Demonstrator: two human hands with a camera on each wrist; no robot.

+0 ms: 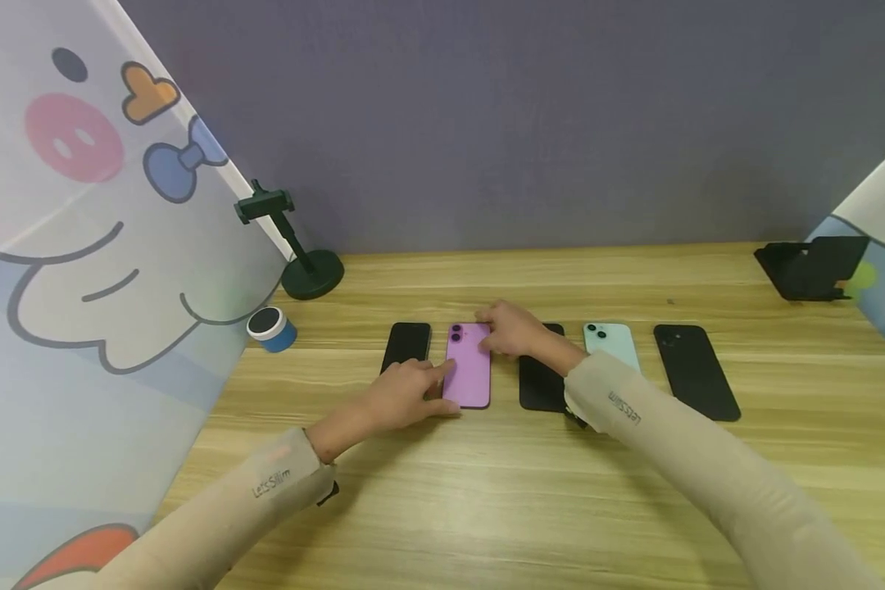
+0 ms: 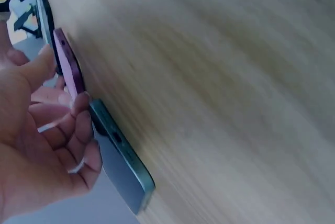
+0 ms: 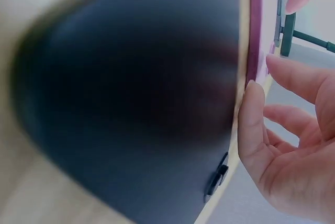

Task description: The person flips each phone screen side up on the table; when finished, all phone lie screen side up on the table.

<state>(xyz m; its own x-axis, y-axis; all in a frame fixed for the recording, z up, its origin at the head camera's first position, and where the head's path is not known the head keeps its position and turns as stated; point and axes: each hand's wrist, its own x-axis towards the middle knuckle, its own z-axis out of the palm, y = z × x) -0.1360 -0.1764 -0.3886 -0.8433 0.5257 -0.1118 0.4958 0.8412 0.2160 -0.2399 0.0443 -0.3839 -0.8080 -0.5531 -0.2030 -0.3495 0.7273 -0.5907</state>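
Observation:
A purple smartphone lies with its two-lens back up on the wooden table. My left hand holds its lower left corner, thumb at the bottom edge and index finger along the left side. At the upper right corner, my right hand pinches the phone between thumb and fingers. A dark phone lies just left of it, partly under my left hand. To the right is a black phone, partly covered by my right wrist. The right wrist view shows the thumb against the purple phone's side edge.
Farther right lie a mint phone, partly behind the right sleeve, and another black phone. A dark phone stand and a blue-and-white jar stand at left. A black folding stand is at the back right, near the grey partition.

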